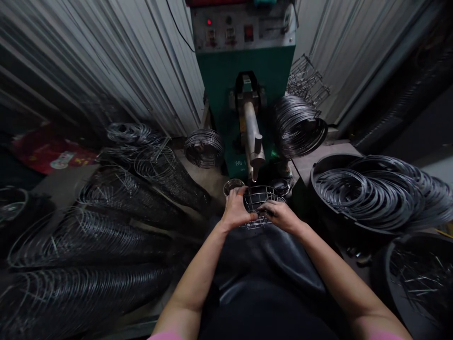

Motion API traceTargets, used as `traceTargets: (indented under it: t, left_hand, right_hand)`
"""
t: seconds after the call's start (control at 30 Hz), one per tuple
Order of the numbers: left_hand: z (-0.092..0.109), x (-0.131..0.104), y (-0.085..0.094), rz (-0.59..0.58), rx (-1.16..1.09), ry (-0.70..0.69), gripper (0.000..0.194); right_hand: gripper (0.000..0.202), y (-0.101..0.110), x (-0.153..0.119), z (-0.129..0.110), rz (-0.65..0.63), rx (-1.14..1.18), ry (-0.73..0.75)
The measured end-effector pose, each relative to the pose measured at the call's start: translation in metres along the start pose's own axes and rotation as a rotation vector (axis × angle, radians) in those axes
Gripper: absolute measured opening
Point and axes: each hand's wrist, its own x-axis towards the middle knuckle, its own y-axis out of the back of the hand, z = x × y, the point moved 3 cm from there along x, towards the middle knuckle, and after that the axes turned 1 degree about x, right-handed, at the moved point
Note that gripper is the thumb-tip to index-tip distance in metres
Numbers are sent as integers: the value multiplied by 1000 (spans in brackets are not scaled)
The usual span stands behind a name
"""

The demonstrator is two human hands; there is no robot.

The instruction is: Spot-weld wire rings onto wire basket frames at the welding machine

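Between my hands is a round wire basket (pixel 262 194) with a grid of thin metal wires, held just above my lap. My left hand (pixel 238 208) grips its left side, fingers over the far rim and thumb along the near edge. My right hand (pixel 279 215) is closed at the basket's near right side, its fingertips pinched against the wires. Whether a separate small wire is in that pinch I cannot tell. Directly beyond the basket, the metal arm of a green welding machine (pixel 253 130) points down, its tip (pixel 254 177) close to the far rim.
Wire rings hang in bundles left (pixel 204 148) and right (pixel 299 125) of the machine. Stacked wire baskets (pixel 88 241) fill the left side. On the right stand a black tub (pixel 316 177) heaped with wire rings and another tub (pixel 384 271) holding short wires.
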Motion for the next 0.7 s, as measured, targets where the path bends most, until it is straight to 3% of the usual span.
traceTargets:
  t: [0.43, 0.57, 0.7]
  left_hand:
    - [-16, 40, 11, 7, -40, -5, 86]
    - [-12, 38, 9, 33, -30, 2, 84]
    - [-8, 37, 8, 71, 23, 96, 87]
  right_hand:
    - [16, 9, 40, 8, 91, -4, 11]
    - [16, 6, 34, 11, 153, 3, -14]
    - [20, 2, 33, 17, 192, -14, -25]
